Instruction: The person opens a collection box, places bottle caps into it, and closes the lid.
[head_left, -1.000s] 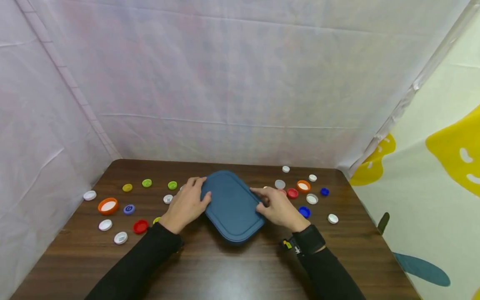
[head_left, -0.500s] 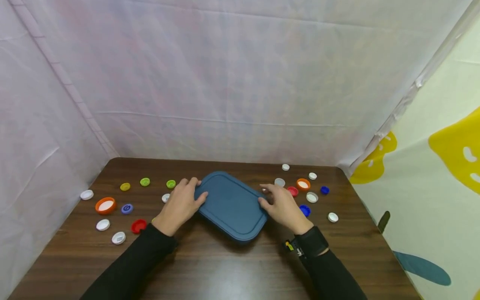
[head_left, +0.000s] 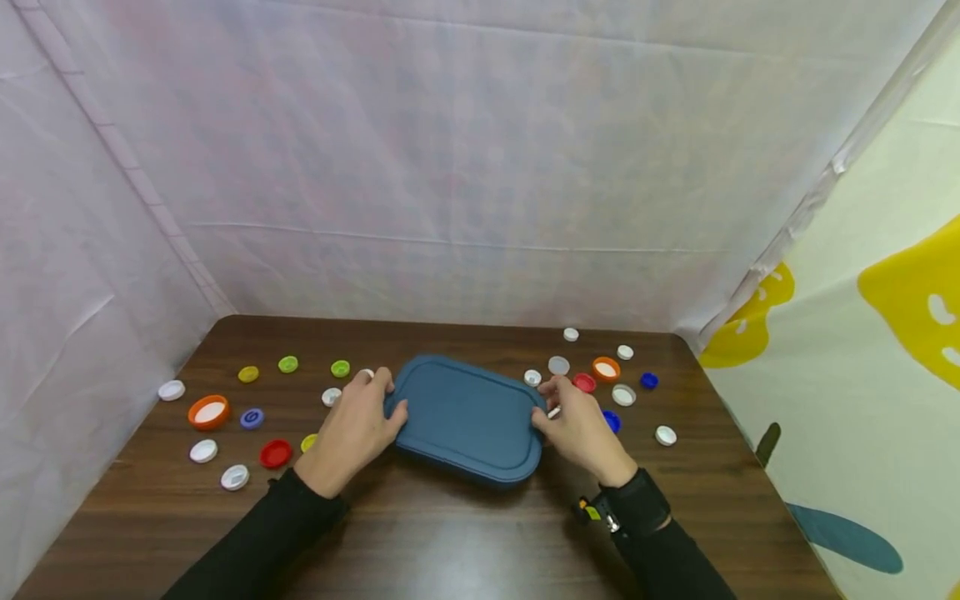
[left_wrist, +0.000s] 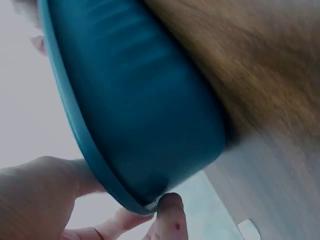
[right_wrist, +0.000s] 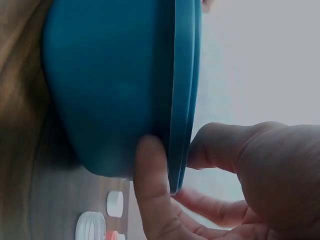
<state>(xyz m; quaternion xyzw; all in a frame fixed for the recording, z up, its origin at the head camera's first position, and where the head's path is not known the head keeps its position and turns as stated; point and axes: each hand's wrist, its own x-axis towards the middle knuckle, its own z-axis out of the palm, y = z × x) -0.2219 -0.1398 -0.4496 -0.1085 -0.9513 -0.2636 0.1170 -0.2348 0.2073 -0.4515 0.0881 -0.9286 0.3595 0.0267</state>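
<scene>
1. Blue lidded container (head_left: 468, 421) sits at the middle of the scattered caps, over the worktop (head_left: 457, 558), lid side up and its long sides slightly slanted; I cannot tell whether its base fully rests on the wood.
2. Left hand (head_left: 358, 425) grips the container's left end: the thumb lies at the lid's edge while other fingers reach under the rim, pinching it.
3. Right hand (head_left: 581, 425) pinches the container's right end, thumb on the lid's edge and a finger against the side wall below the rim.
4. Left of the container are two green caps (head_left: 288, 364), a yellow cap (head_left: 248, 374), an orange-rimmed cap (head_left: 208, 413), a purple-blue cap (head_left: 252, 418), a red cap (head_left: 275, 454) and several white caps (head_left: 235, 477); one more yellowish cap (head_left: 308, 442) is partly covered by the left hand.
5. Right of the container lie another orange-rimmed cap (head_left: 606, 369), another red one, two deep-blue caps (head_left: 649, 381), a greyish translucent cap (head_left: 558, 365) and more white ones, the nearest just beside the container's far right corner.
6. Black sleeves (head_left: 255, 546) come in from the container's near side; behind its far side hangs a pale sheet (head_left: 450, 167).
</scene>
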